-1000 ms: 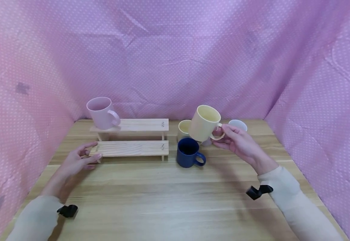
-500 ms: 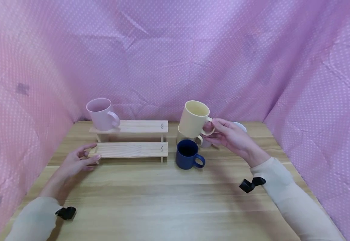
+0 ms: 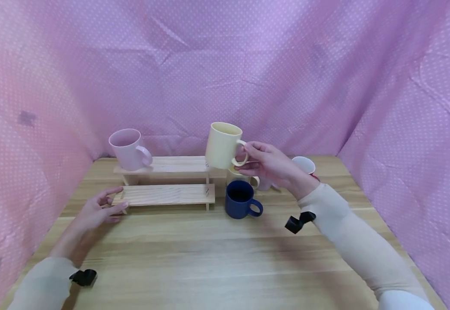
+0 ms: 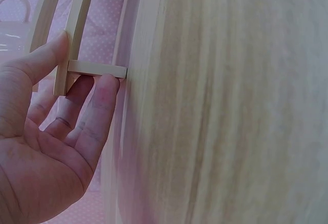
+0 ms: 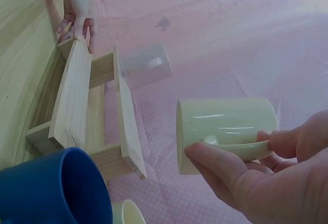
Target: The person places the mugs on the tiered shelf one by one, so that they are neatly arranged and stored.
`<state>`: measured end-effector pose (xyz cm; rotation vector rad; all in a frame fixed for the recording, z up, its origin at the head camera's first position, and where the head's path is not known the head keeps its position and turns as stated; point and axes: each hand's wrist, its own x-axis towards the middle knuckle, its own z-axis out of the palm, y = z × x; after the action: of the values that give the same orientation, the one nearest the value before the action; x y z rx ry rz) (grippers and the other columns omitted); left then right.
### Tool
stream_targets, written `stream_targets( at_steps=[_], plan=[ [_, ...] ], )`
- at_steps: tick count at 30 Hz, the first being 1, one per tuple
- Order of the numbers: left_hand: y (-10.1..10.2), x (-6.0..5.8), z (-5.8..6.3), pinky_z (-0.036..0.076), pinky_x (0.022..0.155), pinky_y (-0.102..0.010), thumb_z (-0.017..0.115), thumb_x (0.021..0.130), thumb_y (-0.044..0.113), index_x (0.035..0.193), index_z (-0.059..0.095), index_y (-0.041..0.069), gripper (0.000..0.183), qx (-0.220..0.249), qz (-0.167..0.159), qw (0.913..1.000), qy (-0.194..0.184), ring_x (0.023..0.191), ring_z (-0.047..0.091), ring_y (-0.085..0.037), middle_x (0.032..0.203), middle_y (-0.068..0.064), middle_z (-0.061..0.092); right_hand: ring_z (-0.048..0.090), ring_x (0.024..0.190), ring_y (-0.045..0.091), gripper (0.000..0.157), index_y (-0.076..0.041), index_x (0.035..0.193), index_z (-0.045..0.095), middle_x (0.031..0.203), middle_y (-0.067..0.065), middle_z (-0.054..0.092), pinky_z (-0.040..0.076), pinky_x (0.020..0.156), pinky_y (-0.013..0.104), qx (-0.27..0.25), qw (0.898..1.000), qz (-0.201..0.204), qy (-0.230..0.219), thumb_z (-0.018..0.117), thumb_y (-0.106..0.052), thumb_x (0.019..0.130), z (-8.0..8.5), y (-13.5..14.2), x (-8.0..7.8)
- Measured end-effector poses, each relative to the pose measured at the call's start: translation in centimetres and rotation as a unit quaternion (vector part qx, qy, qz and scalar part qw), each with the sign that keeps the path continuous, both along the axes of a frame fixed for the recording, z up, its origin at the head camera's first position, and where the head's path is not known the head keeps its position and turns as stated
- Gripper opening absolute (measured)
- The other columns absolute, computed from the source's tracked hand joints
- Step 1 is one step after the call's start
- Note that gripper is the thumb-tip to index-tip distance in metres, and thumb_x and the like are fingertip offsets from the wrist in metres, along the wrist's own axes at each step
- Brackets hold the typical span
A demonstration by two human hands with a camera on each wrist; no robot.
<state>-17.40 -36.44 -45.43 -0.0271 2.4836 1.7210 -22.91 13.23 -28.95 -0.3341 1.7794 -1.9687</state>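
Observation:
My right hand [image 3: 273, 165] pinches the handle of a pale yellow mug [image 3: 223, 146], held upright in the air by the right end of the upper board of a two-step wooden rack [image 3: 166, 194]. The right wrist view shows thumb and fingers on that mug's handle [image 5: 241, 149]. My left hand [image 3: 97, 209] grips the left end of the rack's lower board; in the left wrist view the thumb [image 4: 48, 55] lies on the board and the fingers reach under it, against the leg [image 4: 95, 68]. A pink mug [image 3: 128, 150] stands at the left of the upper board.
Right of the rack a dark blue mug [image 3: 240, 200] stands on the wooden table [image 3: 209, 258]. Behind it is a second yellow mug [image 3: 234, 175], partly hidden. A white mug [image 3: 304, 164] with some red stands further right, partly behind my right arm. Pink dotted cloth [image 3: 225, 77] surrounds the table.
My right hand has carried the yellow mug left and slightly up, from above the other mugs to the rack's right end. The left hand stays on the lower board.

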Motion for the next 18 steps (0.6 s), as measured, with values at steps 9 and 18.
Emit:
stream_targets(
  at_steps=[9, 18],
  plan=[
    [-0.1, 0.3, 0.2, 0.064, 0.078, -0.040, 0.075, 0.095, 0.023, 0.157, 0.032, 0.006, 0.077, 0.004, 0.003, 1.0000, -0.002, 0.088, 0.069, -0.013, 0.107, -0.014, 0.045, 0.060, 0.117, 0.041, 0.033, 0.005, 0.127, 0.051, 0.123, 0.021, 0.053, 0.051, 0.104, 0.046, 0.053, 0.998, -0.019, 0.016, 0.043, -0.022, 0.111, -0.2, -4.2, -1.9],
    [-0.4, 0.4, 0.0, 0.063, 0.079, -0.039, 0.074, 0.096, 0.025, 0.157, 0.033, 0.007, 0.076, -0.003, 0.000, 1.0000, 0.003, 0.087, 0.068, -0.012, 0.107, -0.015, 0.041, 0.055, 0.125, 0.048, 0.032, 0.005, 0.126, 0.052, 0.123, 0.023, 0.055, 0.051, 0.103, 0.050, 0.058, 0.998, -0.012, 0.016, 0.044, -0.022, 0.111, -0.8, -7.0, -3.1]
  ],
)
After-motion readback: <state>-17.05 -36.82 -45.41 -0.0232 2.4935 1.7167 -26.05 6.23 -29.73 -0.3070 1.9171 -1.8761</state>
